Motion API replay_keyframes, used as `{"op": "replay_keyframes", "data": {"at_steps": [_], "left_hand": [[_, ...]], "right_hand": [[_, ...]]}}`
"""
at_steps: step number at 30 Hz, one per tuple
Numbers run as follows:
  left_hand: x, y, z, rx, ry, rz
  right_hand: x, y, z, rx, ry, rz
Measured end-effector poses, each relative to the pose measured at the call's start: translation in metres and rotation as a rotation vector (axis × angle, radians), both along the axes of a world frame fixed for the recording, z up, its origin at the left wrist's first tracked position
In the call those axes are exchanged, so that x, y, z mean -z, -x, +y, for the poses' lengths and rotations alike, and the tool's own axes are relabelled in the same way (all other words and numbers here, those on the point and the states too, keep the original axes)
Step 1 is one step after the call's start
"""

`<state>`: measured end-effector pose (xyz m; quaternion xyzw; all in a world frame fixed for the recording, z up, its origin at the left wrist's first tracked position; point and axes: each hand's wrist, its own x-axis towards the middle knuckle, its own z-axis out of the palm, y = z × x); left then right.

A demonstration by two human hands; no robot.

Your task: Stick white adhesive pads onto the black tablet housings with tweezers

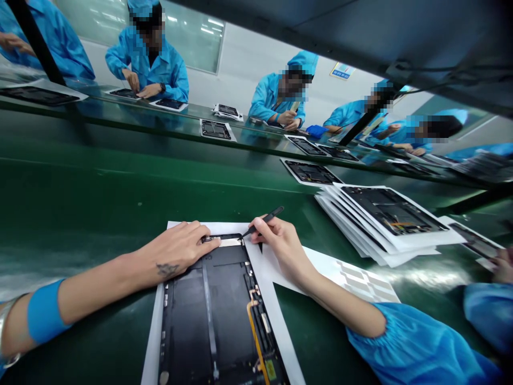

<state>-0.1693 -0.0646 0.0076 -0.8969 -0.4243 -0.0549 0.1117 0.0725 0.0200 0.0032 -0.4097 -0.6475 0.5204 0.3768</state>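
Green workbench (72, 182) holds tablet housing (208, 321), yellow label (270, 370) unreadable

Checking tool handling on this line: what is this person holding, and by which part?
The right hand pinches black tweezers by the shank, tips toward the tablet housing. The left hand lies flat on the housing's top edge, apparently not gripping anything.

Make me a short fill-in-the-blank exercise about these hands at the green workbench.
1. The hand holding the black tweezers is the person's ____ one.
2. The other hand rests on the top end of an opened tablet, and a ____ band circles that forearm.
3. The tablet lies on ____ paper.

Answers: right; blue; white.
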Motion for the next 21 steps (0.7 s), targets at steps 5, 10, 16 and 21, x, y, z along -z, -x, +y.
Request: {"op": "replay_keyframes", "data": {"at_steps": [5, 10, 16, 21], "left_hand": [[-0.0009, -0.0010, -0.0003, -0.003, -0.019, 0.016], [-0.0026, -0.0020, -0.0011, 0.005, -0.041, 0.015], [-0.0030, -0.0011, -0.0016, -0.011, -0.021, 0.048], [-0.0035, -0.0008, -0.0016, -0.003, -0.024, 0.036]], "right_hand": [[0.0029, -0.0018, 0.0014, -0.012, -0.048, -0.040], [0.0033, -0.0018, 0.0015, -0.021, -0.090, -0.067], [0.0033, -0.0024, 0.0012, -0.016, -0.109, -0.070], [0.0023, -0.0029, 0.0021, -0.023, -0.110, -0.080]]}}
